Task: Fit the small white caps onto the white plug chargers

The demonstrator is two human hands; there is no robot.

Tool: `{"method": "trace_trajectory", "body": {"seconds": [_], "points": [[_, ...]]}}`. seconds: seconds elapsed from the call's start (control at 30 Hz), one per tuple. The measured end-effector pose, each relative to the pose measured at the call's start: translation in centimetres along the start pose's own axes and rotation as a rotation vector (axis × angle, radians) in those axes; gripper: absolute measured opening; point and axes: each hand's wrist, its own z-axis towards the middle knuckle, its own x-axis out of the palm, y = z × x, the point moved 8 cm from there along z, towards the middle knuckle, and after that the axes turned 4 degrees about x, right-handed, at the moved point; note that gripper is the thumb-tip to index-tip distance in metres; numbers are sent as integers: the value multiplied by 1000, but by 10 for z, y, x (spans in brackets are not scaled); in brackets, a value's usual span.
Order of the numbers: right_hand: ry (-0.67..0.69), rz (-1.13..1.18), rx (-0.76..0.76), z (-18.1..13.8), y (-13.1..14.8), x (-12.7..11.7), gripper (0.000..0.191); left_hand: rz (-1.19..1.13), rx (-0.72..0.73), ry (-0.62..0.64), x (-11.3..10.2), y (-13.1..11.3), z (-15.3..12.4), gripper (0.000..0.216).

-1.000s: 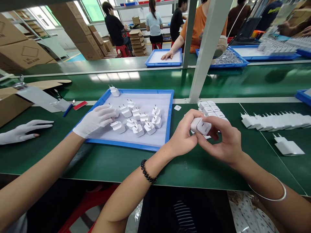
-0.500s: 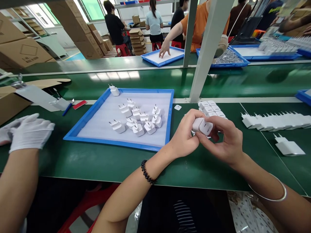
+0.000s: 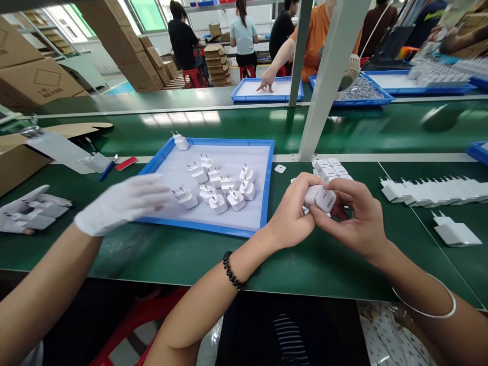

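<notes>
Both of my hands are closed around one white plug charger (image 3: 320,198), its port face turned up towards me. My left hand (image 3: 295,213) grips its left side, and my right hand (image 3: 356,216) pinches its right side with thumb and fingers. Just behind my hands stands a block of white chargers (image 3: 331,168), partly hidden by my fingers. A small white square piece (image 3: 280,168) lies left of that block. To the right, a row of white chargers (image 3: 434,192) lies with pins pointing away, and a single charger (image 3: 457,231) lies in front of it.
A blue-rimmed tray (image 3: 271,178) with several chargers (image 3: 217,203) lies left of my hands. A co-worker's white-gloved hand (image 3: 122,203) reaches over its left edge; the other gloved hand (image 3: 15,223) is by several chargers. A white post (image 3: 318,101) rises behind my hands.
The co-worker's gloved hand has moved right, from the table to the tray's left side. The tray across the belt has shifted right under a person's hand. My hands keep hold of the charger.
</notes>
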Motion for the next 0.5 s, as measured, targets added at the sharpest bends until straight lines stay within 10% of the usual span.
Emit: {"method": "trace_trajectory", "body": {"seconds": [0.5], "points": [[14, 61, 122, -1, -6, 3, 39, -147, -76, -26, 3, 6, -2, 27]]}}
